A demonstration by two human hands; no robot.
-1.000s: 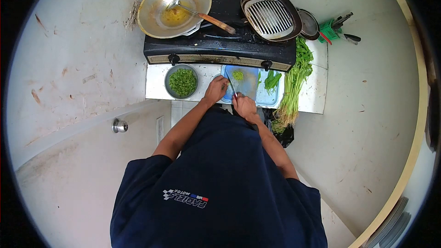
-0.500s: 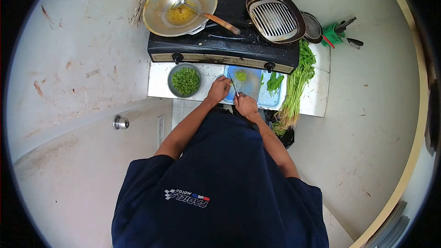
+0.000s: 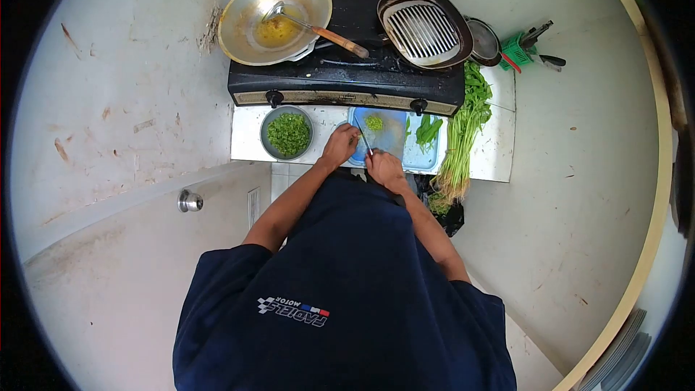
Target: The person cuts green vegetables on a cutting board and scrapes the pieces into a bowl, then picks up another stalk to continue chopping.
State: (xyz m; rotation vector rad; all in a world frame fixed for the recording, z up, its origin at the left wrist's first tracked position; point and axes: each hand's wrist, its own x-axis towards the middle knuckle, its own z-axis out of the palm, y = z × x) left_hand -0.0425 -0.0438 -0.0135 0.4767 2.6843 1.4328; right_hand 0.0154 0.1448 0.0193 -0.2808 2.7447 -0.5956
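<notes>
My right hand is wrapped round the handle of a knife, whose thin blade points away from me over the blue cutting board. Close by on the left, my left hand has its fingers pinched together beside the blade; a small pale-green bit shows at the fingertips, too small to name. A little pile of chopped greens lies on the board just past the blade. Left of my hands stands a grey bowl full of chopped greens.
Leaves lie on a light-blue tray, right of the board. Long leafy stalks with roots lie farther right. Behind, a black stove holds a wok with a ladle and a grill pan.
The whole view has shifted slightly, with the stove and counter a little lower. Both hands stay at the board, and the knife's blade tilts slightly differently.
</notes>
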